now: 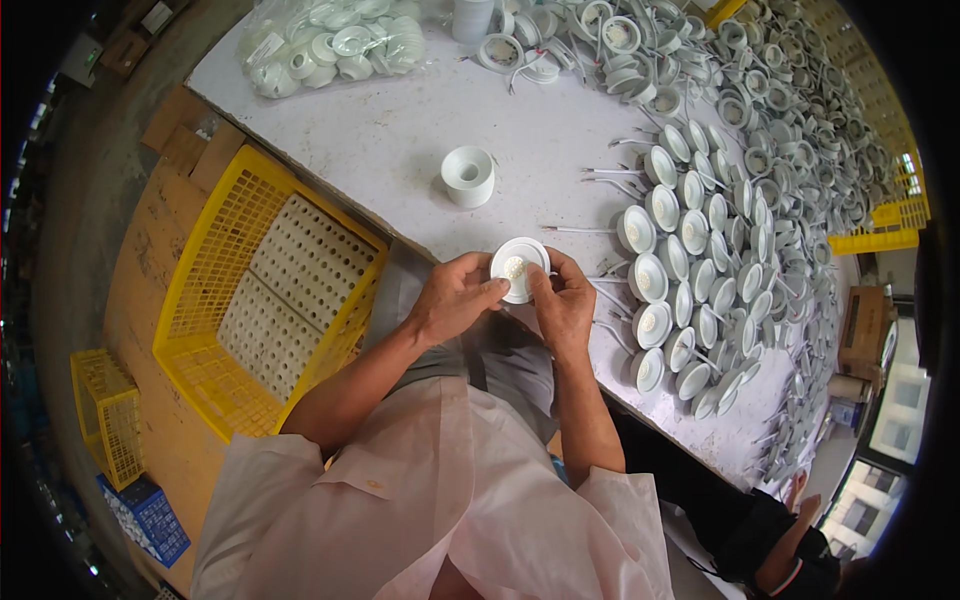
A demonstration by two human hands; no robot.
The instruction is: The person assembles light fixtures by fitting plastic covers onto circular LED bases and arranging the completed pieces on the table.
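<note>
Between both hands is a round white downlight housing (519, 256), its face turned up and small yellowish dots showing at its centre. My left hand (458, 298) grips its left rim, the thumb pressed on the inside. On the other side my right hand (563, 305) closes on the right rim, its thumb also over the face. Just beyond them on the white table stands a short stack of white rings (468, 177). To the right, several finished-looking white downlights (650, 278) lie in slanted rows, wires trailing from them.
Left of me a yellow plastic crate (190, 330) holds white perforated panels (290, 275). A clear bag of white rings (335, 45) lies at the table's far left. Loose downlight bodies (780, 110) are heaped at the far right. Another person's arm (790, 545) shows lower right.
</note>
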